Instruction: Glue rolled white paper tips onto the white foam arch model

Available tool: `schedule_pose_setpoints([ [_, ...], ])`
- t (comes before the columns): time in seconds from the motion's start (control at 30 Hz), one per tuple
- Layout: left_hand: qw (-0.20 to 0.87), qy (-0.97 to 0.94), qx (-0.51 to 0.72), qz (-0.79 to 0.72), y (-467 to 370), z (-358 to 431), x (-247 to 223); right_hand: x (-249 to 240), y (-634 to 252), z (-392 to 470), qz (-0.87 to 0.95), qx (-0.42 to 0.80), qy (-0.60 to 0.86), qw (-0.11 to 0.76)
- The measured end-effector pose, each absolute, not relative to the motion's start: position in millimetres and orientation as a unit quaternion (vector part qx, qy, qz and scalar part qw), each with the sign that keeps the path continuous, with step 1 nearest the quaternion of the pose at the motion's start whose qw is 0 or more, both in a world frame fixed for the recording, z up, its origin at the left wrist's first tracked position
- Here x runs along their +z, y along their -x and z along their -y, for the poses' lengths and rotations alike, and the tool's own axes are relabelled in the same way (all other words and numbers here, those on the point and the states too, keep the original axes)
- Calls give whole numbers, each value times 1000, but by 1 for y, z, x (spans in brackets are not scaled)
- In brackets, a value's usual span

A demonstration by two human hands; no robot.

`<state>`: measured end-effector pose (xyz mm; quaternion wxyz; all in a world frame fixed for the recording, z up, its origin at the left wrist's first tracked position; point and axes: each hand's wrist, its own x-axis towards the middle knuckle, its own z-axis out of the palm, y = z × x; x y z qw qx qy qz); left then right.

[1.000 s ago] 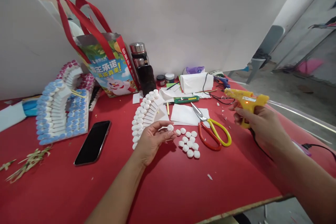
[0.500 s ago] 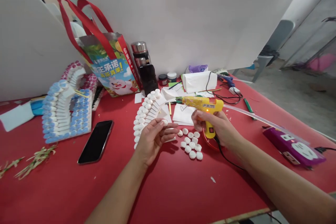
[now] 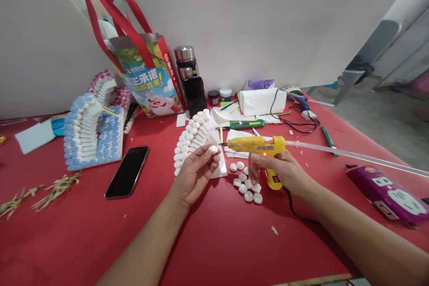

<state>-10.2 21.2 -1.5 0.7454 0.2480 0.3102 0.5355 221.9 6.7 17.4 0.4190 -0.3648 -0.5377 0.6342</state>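
Between the thumb and fingers of my left hand [image 3: 197,167] is a small white round piece [image 3: 213,149]. My right hand [image 3: 284,167] grips a yellow glue gun [image 3: 256,144] with a lit orange light and a long clear glue stick at its back. The gun's nozzle points left, close beside the white piece. Several more white pieces [image 3: 248,196] lie on the red table below the gun. Behind my left hand stands a curved white structure [image 3: 182,148] edged with rows of similar white pieces.
A black phone [image 3: 127,172] lies left, near a blue-and-white structure [image 3: 94,136] and dried stems [image 3: 56,192]. Behind are a shopping bag [image 3: 152,85], a metal bottle [image 3: 186,60] and a green cutter [image 3: 247,124]. A purple power strip [image 3: 387,194] sits at right.
The glue gun has come down, its nozzle now close to the white piece. My left hand's fingers have curled in around that piece. The camera view has shifted slightly.
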Motion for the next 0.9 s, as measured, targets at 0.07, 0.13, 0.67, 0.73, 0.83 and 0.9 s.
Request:
schedule_pose_setpoints([
  [0.07,746,-243,534,-315,10,-21,-2,17,-220,-8,535,641,367,410],
  [0.13,746,-241,534,-317,10,-21,-2,17,-220,-8,529,645,374,405],
  [0.67,753,-256,520,-311,9,-20,-2,18,-218,-6,524,657,384,382],
  [0.73,754,-259,519,-309,9,-20,-2,18,-218,-6,521,661,382,382],
  [0.83,755,-259,521,-302,9,-20,0,18,-218,-6,518,665,381,381],
  [0.9,753,-258,524,-302,9,-20,0,18,-218,-6,519,665,379,381],
])
